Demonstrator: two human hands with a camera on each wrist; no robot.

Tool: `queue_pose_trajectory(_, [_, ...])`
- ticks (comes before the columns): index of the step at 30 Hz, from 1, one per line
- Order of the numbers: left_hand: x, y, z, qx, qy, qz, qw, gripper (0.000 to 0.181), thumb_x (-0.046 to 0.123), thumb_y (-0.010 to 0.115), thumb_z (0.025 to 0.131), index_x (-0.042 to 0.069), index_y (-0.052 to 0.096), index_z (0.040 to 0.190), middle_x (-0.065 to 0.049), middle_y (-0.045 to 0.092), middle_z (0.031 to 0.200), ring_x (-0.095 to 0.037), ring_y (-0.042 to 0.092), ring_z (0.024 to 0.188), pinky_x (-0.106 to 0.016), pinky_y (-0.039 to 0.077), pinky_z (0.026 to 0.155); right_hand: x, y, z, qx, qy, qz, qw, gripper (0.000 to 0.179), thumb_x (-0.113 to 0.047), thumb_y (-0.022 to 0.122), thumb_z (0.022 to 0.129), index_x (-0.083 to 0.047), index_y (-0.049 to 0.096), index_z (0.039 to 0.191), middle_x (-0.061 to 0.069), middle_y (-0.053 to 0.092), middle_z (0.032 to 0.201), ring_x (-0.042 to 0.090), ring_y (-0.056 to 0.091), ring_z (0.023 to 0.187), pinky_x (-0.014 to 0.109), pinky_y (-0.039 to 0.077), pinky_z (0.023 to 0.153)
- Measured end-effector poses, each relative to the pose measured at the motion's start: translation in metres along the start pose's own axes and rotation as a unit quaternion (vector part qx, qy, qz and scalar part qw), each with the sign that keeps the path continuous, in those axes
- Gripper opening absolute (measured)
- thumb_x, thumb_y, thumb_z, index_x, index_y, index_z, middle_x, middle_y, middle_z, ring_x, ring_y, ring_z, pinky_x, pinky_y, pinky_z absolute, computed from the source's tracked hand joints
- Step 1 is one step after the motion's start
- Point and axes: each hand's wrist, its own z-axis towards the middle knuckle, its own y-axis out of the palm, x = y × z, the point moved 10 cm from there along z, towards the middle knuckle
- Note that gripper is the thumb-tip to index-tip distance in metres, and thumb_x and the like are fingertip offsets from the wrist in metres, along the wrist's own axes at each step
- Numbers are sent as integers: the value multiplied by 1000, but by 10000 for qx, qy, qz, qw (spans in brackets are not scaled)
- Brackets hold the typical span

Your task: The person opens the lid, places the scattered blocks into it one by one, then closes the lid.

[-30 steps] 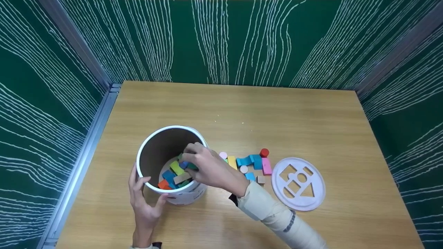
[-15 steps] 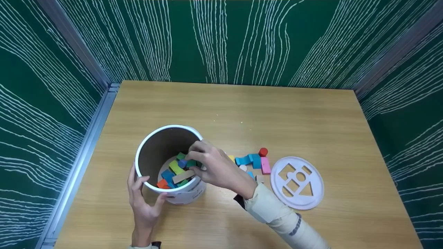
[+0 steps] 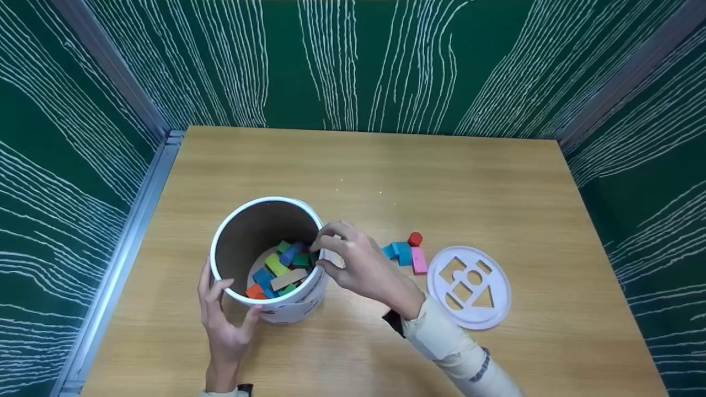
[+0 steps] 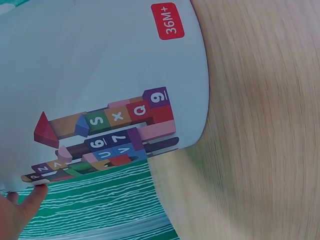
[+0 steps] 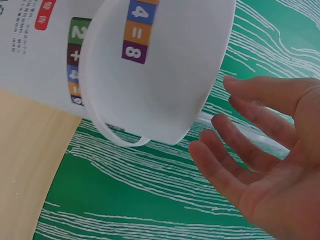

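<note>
The white tub [image 3: 292, 311] sits left of the frame's middle, with blocks [image 3: 277, 264] inside. It looks stiff and light, so the rim [image 3: 273, 198] should be good to grab. The left hand [image 3: 225, 331] holds its lower left side. The right hand [image 3: 358, 264] has loose, empty fingers by the rim; earlier they were deeper inside.

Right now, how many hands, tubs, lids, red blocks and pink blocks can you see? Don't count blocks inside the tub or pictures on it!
Hands: 2 (left hand, right hand)
Tub: 1
Lid: 1
Red block: 1
Pink block: 1
Total: 6 in view
</note>
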Motion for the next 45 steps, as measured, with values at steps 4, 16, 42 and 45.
queue_pose_trajectory(4, [2, 0, 1, 26, 12, -45, 10000, 60, 26, 76, 74, -6, 46, 115, -21, 26, 149, -36, 30, 133, -27, 37, 103, 9, -4, -7, 118, 93, 38, 9999, 21, -9, 75, 80, -11, 70, 101, 2, 60, 107, 14, 54, 99, 21, 50, 84])
queue_pose_trajectory(16, [38, -2, 15, 159, 272, -399, 9987, 59, 32, 71, 81, -10, 44, 112, -33, 26, 143, -48, 30, 127, -29, 37, 104, 44, -7, -28, 276, 498, -206, 9982, 20, -6, 76, 78, -11, 70, 96, 2, 61, 101, 14, 55, 94, 22, 51, 81])
queue_pose_trajectory(42, [40, 0, 14, 170, 204, -361, 9990, 61, 35, 68, 82, -11, 42, 112, -35, 25, 142, -50, 29, 127, -31, 36, 105, 116, 4, -89, 313, 1939, -279, 9801, 17, -9, 78, 76, -12, 70, 92, 2, 61, 101, 20, 55, 93, 33, 52, 77])
queue_pose_trajectory(45, [41, 1, 13, 176, 277, -394, 9987, 61, 37, 68, 82, -11, 43, 111, -36, 25, 142, -51, 29, 127, -32, 36, 105, 121, 3, -96, 409, 1990, -388, 9784, 18, -7, 79, 74, -11, 70, 89, 4, 62, 100, 23, 54, 93, 35, 52, 72])
